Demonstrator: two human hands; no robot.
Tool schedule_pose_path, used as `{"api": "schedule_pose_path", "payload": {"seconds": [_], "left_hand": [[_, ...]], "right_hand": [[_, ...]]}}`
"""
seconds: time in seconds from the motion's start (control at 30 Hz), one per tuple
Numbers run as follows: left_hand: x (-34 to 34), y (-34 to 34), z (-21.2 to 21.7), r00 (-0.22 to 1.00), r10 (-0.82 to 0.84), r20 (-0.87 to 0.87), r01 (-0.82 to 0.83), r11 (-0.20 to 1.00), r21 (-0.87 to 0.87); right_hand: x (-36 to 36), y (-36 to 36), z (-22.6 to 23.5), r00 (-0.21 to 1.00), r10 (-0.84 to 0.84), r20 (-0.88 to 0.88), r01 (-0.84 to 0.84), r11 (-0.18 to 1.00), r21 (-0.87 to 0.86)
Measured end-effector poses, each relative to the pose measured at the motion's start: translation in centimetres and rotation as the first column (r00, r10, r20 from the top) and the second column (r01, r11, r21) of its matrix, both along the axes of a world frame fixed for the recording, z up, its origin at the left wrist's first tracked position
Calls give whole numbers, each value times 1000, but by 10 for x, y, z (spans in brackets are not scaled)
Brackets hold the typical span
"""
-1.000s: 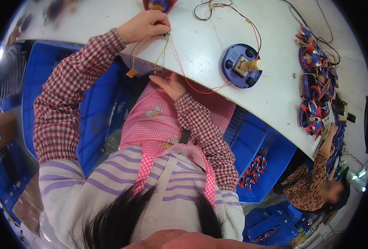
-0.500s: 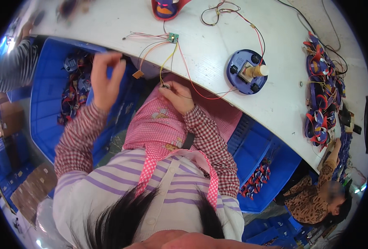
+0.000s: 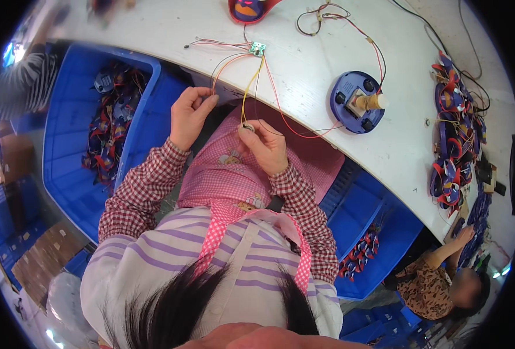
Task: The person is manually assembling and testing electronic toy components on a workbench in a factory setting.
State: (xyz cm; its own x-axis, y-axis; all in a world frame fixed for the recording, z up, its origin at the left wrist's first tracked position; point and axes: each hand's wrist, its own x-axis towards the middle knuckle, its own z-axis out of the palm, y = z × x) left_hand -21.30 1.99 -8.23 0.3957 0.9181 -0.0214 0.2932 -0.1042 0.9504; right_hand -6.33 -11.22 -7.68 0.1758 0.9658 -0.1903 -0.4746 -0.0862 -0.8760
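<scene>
Thin coloured wires [image 3: 251, 81] trailed from a small green circuit board [image 3: 258, 48] on the white table [image 3: 153, 29]. The left hand [image 3: 189, 116] pinched a wire end; the right hand [image 3: 266, 145] pinched a small round part [image 3: 247, 126].

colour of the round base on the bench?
Blue round base with a cream peg upright in its middle; head view shows it best.

Small green square circuit board [image 3: 257, 48] lies flat on the white tabletop [image 3: 304, 70], upper centre of frame. Thin red, yellow and black wires [image 3: 247, 87] fan from it down to frame centre, ending at a small round silver metal part [image 3: 247, 126], held off the tabletop edge.
</scene>
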Motion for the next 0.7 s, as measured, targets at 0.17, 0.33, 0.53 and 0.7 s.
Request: {"api": "schedule_pose_path", "payload": {"seconds": [0.17,0.33,0.53,0.7], "left_hand": [[6,0,23,962,1,271,130,876,-464],[22,-2,42,936,-11,353,222,795,-565],[37,0,55,962,-105,254,222,841,-494],[25,-13,57,976,-97,197,186,841,-509]], "right_hand": [[-4,6,12,993,-82,-83,80,996,-24],[3,16,25,987,-80,-137,64,991,-116],[5,21,22,896,-158,414,197,979,-53],[-11,15,31,813,-256,524,227,967,120]]}}
